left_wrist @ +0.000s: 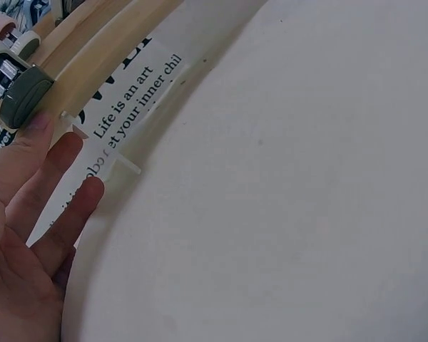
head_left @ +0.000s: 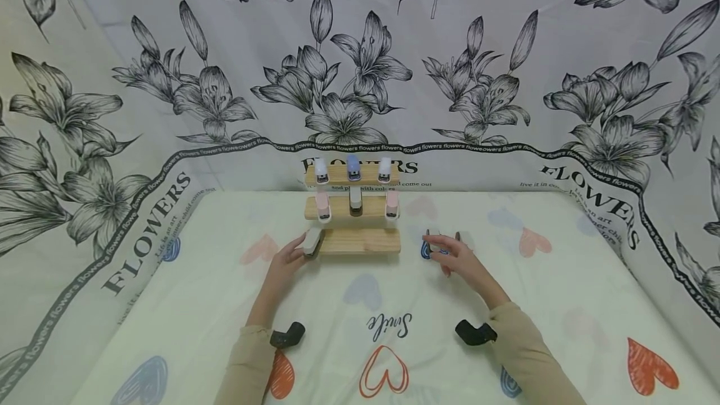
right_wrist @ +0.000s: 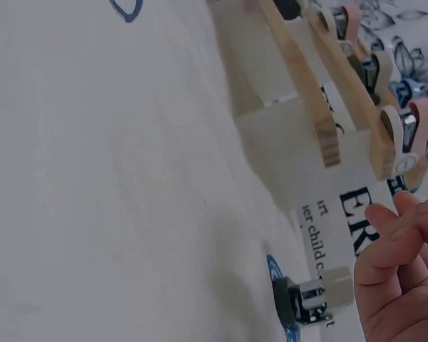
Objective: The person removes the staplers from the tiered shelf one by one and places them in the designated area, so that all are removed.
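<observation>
My left hand (head_left: 288,258) is at the left end of a wooden tiered rack (head_left: 360,241). Its thumb touches a small stapler (left_wrist: 27,96) with a dark green base and pale top, which sits on the lowest tier; the other fingers stretch out loosely below it. To the right of the rack, my right hand (head_left: 458,261) hovers over the cloth with loosely bent fingers and holds nothing. Near its fingertips a mini stapler (right_wrist: 310,299) with a cream top and dark base stands on the cloth. A second stapler (head_left: 464,239) is partly hidden behind that hand.
On the top tier stand two white staplers and a blue stapler (head_left: 353,167). The middle tier bears two pink staplers (head_left: 323,205) around a grey stapler (head_left: 355,200). A printed cloth (head_left: 360,330) covers the table, and a flower curtain (head_left: 360,80) hangs behind.
</observation>
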The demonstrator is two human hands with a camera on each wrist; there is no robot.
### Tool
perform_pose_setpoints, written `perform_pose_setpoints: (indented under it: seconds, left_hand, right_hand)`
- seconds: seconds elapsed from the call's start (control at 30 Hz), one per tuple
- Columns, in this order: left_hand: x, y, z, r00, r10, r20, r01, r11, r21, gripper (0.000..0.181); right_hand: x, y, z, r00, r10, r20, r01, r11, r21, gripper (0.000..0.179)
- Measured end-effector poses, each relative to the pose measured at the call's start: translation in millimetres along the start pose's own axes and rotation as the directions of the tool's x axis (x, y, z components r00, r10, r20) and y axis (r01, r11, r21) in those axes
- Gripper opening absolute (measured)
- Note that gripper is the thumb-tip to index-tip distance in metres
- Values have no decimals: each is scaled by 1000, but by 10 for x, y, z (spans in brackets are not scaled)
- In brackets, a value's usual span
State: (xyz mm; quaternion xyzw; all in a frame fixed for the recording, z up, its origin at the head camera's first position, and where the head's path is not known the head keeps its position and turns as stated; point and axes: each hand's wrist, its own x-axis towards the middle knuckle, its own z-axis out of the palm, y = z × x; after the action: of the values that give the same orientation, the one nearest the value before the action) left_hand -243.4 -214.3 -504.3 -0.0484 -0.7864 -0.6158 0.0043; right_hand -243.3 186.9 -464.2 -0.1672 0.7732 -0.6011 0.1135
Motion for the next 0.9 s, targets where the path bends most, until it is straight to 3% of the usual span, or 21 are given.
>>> perform_pose_setpoints:
  seconds: [0.23, 0.6, 0.9]
  left_hand:
    - [-1, 3, -9, 1000, 2, -9, -2, 1000, -5, 51]
    - [-8, 50, -12, 1000, 21, 15, -21, 999, -27, 53]
    - [3, 16, -25, 999, 29, 15, -28, 999, -22, 53]
  right_hand:
    - [117, -79, 298, 999, -1, 54, -1, 999, 41, 42]
    - [263, -355, 772, 983, 28, 184, -45, 995, 88, 60]
    - [465, -259, 1023, 991, -12, 136, -8, 989, 145, 59]
